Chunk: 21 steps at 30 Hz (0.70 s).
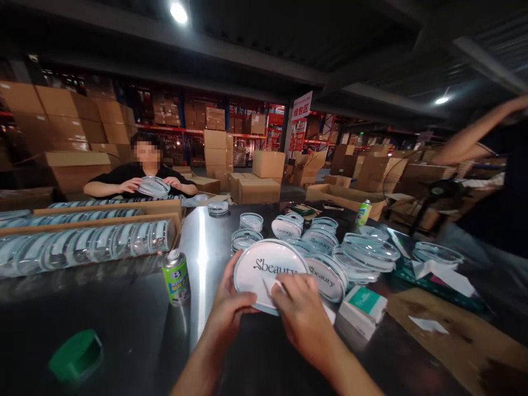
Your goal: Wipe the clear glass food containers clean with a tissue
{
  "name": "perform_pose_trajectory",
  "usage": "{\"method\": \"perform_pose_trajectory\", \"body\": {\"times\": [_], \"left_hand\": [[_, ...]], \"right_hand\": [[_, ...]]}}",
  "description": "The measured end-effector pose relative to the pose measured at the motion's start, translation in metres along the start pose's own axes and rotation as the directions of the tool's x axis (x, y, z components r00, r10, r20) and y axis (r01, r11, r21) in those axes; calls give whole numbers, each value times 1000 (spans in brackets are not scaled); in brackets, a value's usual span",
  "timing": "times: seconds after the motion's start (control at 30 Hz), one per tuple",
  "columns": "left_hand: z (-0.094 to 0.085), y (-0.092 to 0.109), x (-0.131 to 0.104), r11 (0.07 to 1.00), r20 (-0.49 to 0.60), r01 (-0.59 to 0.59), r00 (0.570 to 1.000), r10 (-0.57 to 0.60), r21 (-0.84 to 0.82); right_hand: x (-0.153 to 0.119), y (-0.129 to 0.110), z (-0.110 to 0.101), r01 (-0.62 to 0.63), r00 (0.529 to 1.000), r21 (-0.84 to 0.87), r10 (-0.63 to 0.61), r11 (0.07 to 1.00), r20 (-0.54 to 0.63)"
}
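My left hand is closed around the lower left edge of an oval case with a clear rim. The case is tilted up, and its white face bears dark "Sbeauty" lettering. Over the lower right of that face, my right hand is closed in a pinch. A thin, pale, pointed piece shows at its fingertips; its kind is not clear. Just behind lie more oval cases, among them a lettered case and a stack of clear cases. A white and teal box stands right of my right hand.
A green spray can stands left of my hands, and another spray can farther back. A green lid-like piece lies front left. Cartons of cases line the left. Cardboard lies right. Across the table, a co-worker holds a case.
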<state>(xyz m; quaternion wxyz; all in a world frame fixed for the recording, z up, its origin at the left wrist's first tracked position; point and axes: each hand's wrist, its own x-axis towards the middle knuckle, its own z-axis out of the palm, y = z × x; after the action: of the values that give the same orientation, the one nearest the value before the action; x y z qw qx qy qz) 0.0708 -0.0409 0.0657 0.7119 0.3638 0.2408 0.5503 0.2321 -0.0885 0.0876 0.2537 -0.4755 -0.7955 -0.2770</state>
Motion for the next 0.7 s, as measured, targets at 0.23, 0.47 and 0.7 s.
{"method": "perform_pose_trajectory", "body": {"times": [0.23, 0.47, 0.7], "left_hand": [[-3, -2, 3, 1000, -19, -2, 1000, 2, 19], [-2, -2, 3, 1000, -42, -4, 999, 5, 31], [2, -3, 2, 998, -74, -9, 997, 13, 59]], "right_hand": [[5, 0, 7, -79, 995, -91, 72, 993, -75], [4, 7, 9, -125, 987, -171, 106, 977, -116], [2, 1, 21, -92, 993, -160, 80, 983, -83]]}}
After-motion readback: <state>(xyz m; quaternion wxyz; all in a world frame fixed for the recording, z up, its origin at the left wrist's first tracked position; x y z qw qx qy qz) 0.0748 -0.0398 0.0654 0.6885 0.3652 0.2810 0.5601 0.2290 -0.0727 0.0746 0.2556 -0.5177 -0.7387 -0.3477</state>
